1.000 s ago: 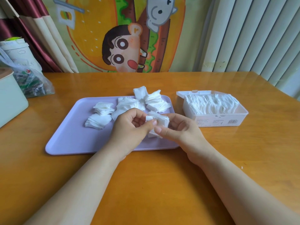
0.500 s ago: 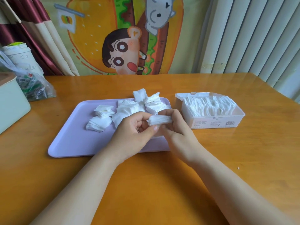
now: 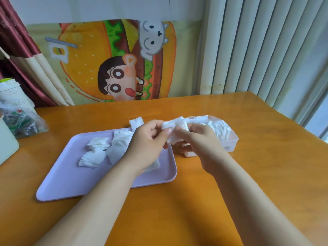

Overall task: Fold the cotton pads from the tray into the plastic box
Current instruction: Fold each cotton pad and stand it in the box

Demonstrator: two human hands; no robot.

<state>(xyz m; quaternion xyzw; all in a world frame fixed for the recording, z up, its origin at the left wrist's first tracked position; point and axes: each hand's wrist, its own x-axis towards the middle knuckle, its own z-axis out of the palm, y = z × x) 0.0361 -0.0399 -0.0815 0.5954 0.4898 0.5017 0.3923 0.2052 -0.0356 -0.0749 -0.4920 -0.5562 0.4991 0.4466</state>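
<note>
- Left hand [image 3: 147, 141] and right hand [image 3: 200, 139] were up close together, both pinching one bunched-up cotton pad [image 3: 174, 126] with curled fingers.
- The pad was held in the air, over the right far corner of the lilac tray [image 3: 71, 174].
- Piles of loose pads [image 3: 95, 151] lay on the tray's far half.
- The open plastic box [image 3: 232, 139] sat just right of the tray, with white pads inside.
- All of it was on a wooden table [image 3: 248, 174], with a plastic bag [image 3: 21, 121] far left.

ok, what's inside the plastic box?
White cotton pads fill the visible part of the plastic box. Its end by the tray is covered by the right hand and the held pad, so that part cannot be seen.
</note>
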